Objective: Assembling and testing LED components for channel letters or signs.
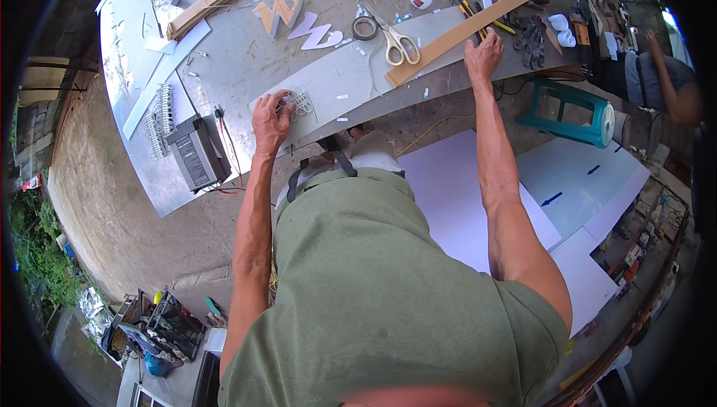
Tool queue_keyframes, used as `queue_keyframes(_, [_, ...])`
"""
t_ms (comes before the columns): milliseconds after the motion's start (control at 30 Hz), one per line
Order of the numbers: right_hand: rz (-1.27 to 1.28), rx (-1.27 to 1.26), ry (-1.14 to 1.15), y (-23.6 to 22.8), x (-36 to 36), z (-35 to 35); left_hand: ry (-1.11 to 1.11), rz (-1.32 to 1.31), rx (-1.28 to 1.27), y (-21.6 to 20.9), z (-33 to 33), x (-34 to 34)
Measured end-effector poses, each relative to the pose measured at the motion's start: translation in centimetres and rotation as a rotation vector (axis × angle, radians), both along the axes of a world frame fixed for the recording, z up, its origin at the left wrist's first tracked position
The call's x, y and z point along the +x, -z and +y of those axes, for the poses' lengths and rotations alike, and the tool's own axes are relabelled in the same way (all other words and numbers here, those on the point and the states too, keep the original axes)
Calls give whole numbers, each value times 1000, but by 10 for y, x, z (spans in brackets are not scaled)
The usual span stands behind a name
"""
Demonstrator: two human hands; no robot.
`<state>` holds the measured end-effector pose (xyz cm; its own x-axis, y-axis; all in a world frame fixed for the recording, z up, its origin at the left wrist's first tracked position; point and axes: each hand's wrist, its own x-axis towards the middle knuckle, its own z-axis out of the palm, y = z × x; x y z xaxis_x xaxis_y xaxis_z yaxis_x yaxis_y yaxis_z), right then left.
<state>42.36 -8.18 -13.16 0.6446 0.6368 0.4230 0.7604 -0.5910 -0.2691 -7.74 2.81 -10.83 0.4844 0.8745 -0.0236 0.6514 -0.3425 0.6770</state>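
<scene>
My left hand (270, 119) rests at the near edge of the table, its fingers bent over a small cluster of white looped wire pieces (302, 105). Part of that cluster is hidden under the fingertips. Farther right, my right hand (484, 54) has curled fingers at the near end of a black-and-yellow-handled tool (468, 11), beside a long brown strip (441, 46). What lies between those fingers is too small to make out. Between the hands, scissors (396, 39) with cream handles and a roll of dark tape (364, 28) lie on a pale sheet (336, 82).
Brown-and-white cut letters (278, 13) stand at the back. A black box-shaped unit (198, 154) with leads sits at the left edge, near strings of small white modules (160, 108). A dark glove (529, 42), a teal stool (571, 112) and another person (661, 82) are on the right.
</scene>
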Motion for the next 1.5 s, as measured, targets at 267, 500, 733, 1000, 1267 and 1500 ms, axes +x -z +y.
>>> queue_keyframes(267, [15, -290, -123, 5, 65, 1, -2, 23, -36, 5, 7, 1])
queue_keyframes(500, [229, -634, -268, -53, 76, 1, -55, 50, -147, -3, 9, -1])
queue_keyframes(733, [478, -623, -262, -58, 103, -13, -26, 8, -154, -10, 7, -2])
queue_keyframes(1000, [269, -738, -169, -56, 66, 3, 6, 98, -149, -10, 7, -2])
queue_keyframes(1267, [1261, -454, 197, -101, 44, -59, -9, 119, -176, -15, 6, 4])
queue_keyframes(1500, [1865, 383, 6, -70, -40, -126, -98, -3, 27, -38, 14, 13])
